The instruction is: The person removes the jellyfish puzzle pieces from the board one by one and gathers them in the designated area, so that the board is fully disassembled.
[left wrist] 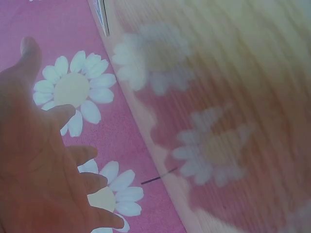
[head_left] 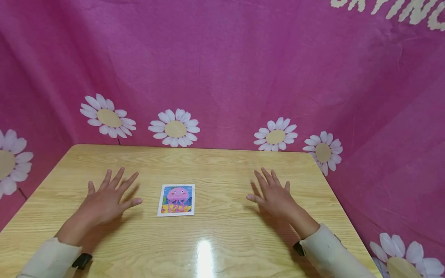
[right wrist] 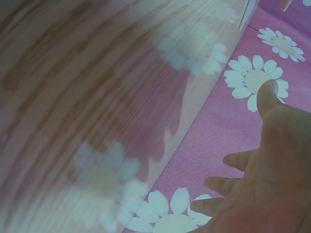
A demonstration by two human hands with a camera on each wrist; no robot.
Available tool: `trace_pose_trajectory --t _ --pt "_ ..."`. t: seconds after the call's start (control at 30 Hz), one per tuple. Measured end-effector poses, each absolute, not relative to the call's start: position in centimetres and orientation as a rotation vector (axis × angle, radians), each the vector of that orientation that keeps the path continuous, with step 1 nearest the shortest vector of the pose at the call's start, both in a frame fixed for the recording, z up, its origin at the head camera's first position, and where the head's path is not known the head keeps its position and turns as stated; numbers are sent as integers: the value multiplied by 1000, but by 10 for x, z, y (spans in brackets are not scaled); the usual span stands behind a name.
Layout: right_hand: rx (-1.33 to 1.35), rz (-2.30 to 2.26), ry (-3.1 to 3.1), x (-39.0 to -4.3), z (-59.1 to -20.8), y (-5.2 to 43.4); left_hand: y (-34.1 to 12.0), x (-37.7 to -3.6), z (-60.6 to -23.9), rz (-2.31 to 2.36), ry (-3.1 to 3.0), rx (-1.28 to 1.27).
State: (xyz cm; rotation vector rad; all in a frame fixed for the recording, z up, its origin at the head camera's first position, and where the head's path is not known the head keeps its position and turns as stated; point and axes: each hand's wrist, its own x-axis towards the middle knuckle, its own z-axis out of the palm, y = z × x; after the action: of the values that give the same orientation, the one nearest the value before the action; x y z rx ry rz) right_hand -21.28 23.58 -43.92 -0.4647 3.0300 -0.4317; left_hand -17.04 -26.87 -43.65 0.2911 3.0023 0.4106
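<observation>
While pale sleeves [head_left: 50,256] come in at the bottom, L & R, a small black item [head_left: 82,261] shows by each cuff; can't tell exactly what. Btwn the arms, a bright streak of reflected light [head_left: 205,258] sits on the near part of the wood-grain table [head_left: 222,216].

Next out, the hands. L hand [head_left: 104,204]: fingers straight & spread wide, thumb out toward the middle, nothing in it. R hand [head_left: 278,200]: same pose mirrored, fingers fanned, thumb pointing inward, also holding nothing. Both are backs-up in the head view, w/ shadows on the wood beside them; wrist cams show the palms & the glossy top apart from them.

Btwn the two hands, nearer the L one, lies a sq.-ish pic card [head_left: 176,200]: white border, pink jellyfish w/ eyes on blue, yellow-orange stuff along the bottom. Neither hand touches it; L thumb is the closest part.

Past the table's far edge hangs a magenta cloth [head_left: 222,77], also down both sides, printed w/ white daisies [head_left: 175,128], yellowish centres. Top R, cream lettering [head_left: 417,9], partly cut off.
</observation>
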Motion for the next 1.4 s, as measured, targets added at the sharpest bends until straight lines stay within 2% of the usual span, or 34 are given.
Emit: trace_pose_trajectory --t 1.4 --pt "-587 -428 2964 -222 -437 185 -237 -162 -448 415 2978 478"
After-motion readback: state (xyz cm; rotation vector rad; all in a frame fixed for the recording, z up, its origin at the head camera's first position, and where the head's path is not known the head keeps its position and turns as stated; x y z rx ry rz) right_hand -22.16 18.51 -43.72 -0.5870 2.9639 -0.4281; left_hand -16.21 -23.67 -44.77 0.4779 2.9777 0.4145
